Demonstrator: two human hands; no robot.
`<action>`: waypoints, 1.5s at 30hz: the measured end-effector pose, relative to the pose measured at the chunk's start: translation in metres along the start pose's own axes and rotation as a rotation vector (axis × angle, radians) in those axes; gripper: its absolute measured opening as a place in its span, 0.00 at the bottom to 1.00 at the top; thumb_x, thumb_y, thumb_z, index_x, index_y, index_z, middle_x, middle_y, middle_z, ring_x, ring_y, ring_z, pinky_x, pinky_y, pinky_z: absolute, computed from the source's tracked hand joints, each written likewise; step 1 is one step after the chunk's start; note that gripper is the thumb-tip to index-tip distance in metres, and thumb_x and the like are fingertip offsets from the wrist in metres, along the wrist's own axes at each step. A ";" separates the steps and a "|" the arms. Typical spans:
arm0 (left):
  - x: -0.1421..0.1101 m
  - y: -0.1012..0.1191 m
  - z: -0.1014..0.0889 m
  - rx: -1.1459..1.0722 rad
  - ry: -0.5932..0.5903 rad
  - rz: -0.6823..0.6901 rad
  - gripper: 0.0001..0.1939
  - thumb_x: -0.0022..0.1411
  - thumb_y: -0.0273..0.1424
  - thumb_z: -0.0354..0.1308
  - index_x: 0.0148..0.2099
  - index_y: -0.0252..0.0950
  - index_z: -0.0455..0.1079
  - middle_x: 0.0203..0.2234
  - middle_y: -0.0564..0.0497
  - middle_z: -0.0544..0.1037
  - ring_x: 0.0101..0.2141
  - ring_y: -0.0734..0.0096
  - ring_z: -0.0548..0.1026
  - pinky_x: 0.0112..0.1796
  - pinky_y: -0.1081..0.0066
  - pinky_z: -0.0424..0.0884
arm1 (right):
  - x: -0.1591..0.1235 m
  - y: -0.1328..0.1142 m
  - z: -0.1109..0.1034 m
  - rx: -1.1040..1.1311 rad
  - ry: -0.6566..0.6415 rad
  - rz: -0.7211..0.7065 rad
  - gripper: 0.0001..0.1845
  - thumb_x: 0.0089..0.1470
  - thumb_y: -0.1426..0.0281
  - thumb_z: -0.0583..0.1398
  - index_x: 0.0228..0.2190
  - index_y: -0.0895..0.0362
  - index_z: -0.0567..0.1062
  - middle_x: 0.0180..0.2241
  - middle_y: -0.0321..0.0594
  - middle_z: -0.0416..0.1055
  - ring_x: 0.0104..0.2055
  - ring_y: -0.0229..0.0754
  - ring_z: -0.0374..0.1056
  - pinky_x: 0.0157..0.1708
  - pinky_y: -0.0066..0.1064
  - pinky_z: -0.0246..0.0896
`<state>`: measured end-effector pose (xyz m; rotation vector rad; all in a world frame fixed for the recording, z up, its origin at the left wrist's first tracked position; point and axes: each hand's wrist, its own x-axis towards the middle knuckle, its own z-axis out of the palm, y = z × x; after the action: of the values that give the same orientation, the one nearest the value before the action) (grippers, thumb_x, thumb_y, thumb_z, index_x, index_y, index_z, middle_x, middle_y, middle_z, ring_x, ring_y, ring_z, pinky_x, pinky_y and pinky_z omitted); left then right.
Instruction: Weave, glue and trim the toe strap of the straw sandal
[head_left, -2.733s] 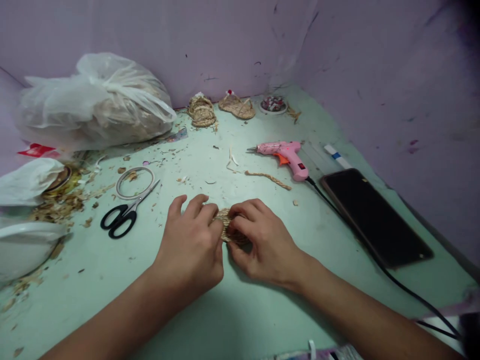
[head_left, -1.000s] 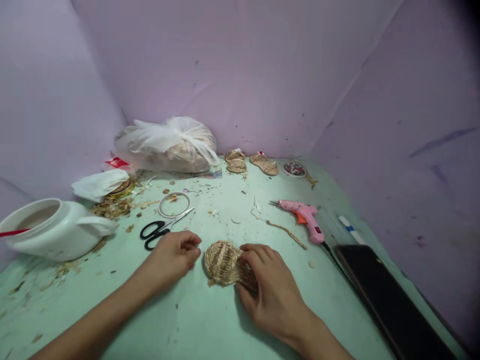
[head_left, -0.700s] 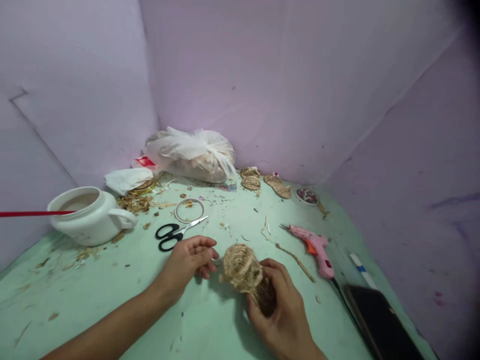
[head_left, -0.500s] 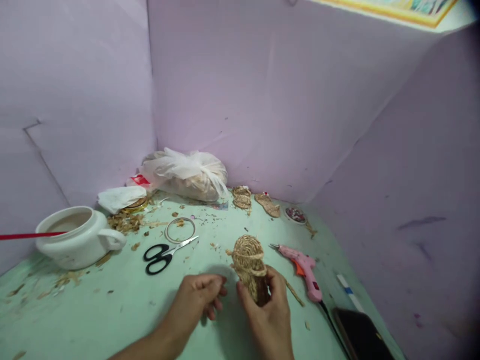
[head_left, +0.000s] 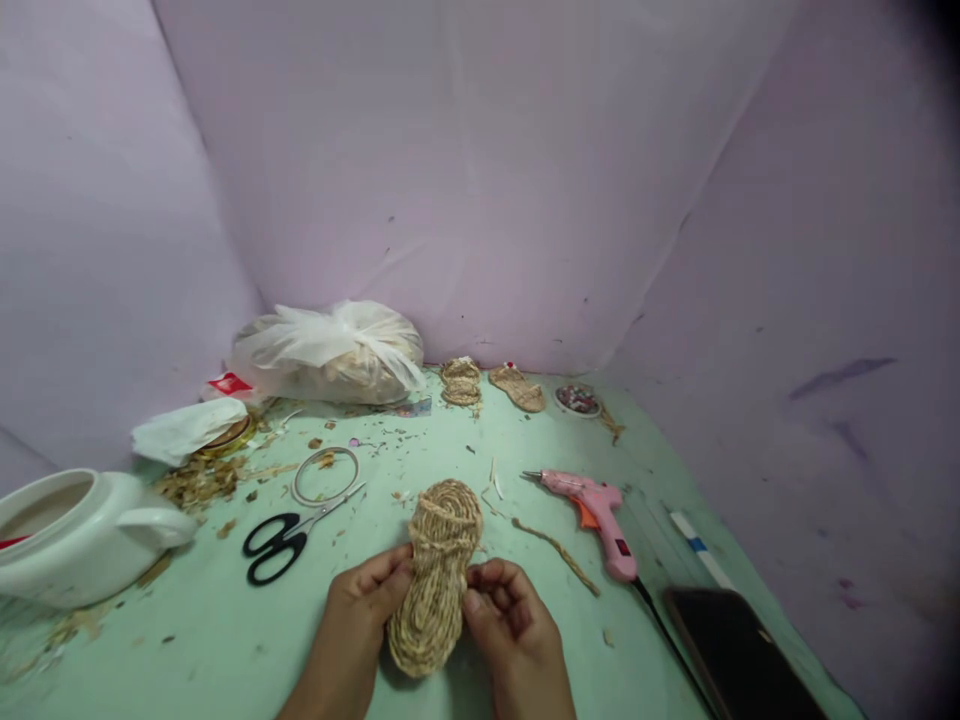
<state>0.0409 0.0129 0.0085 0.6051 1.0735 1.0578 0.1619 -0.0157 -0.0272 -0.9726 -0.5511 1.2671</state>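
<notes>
Lilac walls (head_left: pixel 465 150) meet behind a pale green surface (head_left: pixel 247 660) strewn with fibre scraps. Your left hand (head_left: pixel 352 620) and right hand (head_left: pixel 521 640) pinch the woven straw slipper (head_left: pixel 431 600) from either side, near its waist: the left fingers are closed on its left edge, while the right thumb presses the right edge with the other fingers curled beside it. You have it centred in front of you, its long axis running away from you and leaning slightly right, the rounded end with the raised crosswise bands pointing at the back wall, the other end towards you. Whether that near end touches the surface, you cannot tell. To your left lie black-handled scissors (head_left: pixel 304 522), tips pointing away and rightward, just beside a thin ring (head_left: pixel 295 480). On your right are a braided cord (head_left: pixel 559 549) and a pink glue gun (head_left: pixel 596 500), nozzle aimed left.
</notes>
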 end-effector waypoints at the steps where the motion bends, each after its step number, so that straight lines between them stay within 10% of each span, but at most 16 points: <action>1: 0.000 -0.001 0.000 -0.012 -0.012 -0.002 0.14 0.43 0.33 0.67 0.35 0.35 0.78 0.27 0.48 0.80 0.32 0.62 0.76 0.34 0.70 0.70 | 0.001 0.001 -0.001 0.042 0.030 0.045 0.13 0.38 0.67 0.69 0.28 0.56 0.73 0.26 0.37 0.74 0.29 0.38 0.69 0.30 0.27 0.63; 10: -0.004 0.002 0.000 -0.090 -0.021 -0.044 0.13 0.46 0.30 0.66 0.38 0.36 0.77 0.29 0.49 0.80 0.36 0.62 0.76 0.37 0.70 0.70 | 0.000 -0.007 0.003 0.265 -0.037 0.393 0.15 0.36 0.66 0.70 0.29 0.59 0.78 0.27 0.43 0.77 0.29 0.42 0.72 0.33 0.34 0.66; 22: -0.008 0.002 0.002 -0.254 -0.129 -0.270 0.08 0.50 0.25 0.57 0.33 0.29 0.75 0.26 0.46 0.78 0.33 0.63 0.74 0.38 0.67 0.67 | -0.005 -0.027 0.008 0.258 -0.080 0.420 0.09 0.42 0.68 0.66 0.29 0.59 0.79 0.30 0.41 0.77 0.34 0.43 0.71 0.36 0.32 0.66; 34: -0.005 0.000 -0.002 -0.306 -0.090 -0.275 0.06 0.45 0.22 0.57 0.28 0.26 0.74 0.21 0.46 0.75 0.28 0.67 0.72 0.36 0.68 0.65 | -0.004 -0.026 0.012 0.286 0.167 0.584 0.07 0.43 0.76 0.61 0.27 0.59 0.79 0.28 0.39 0.78 0.34 0.41 0.72 0.44 0.34 0.66; 45: -0.004 0.011 -0.004 -0.206 -0.004 -0.237 0.01 0.41 0.22 0.58 0.22 0.28 0.71 0.16 0.48 0.74 0.21 0.72 0.71 0.29 0.71 0.66 | -0.013 -0.023 0.013 0.265 -0.070 0.539 0.09 0.45 0.71 0.63 0.32 0.57 0.79 0.34 0.40 0.78 0.36 0.43 0.71 0.38 0.34 0.68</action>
<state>0.0327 0.0136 0.0179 0.3061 0.9908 0.9437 0.1601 -0.0246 0.0010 -0.8820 -0.1624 1.8080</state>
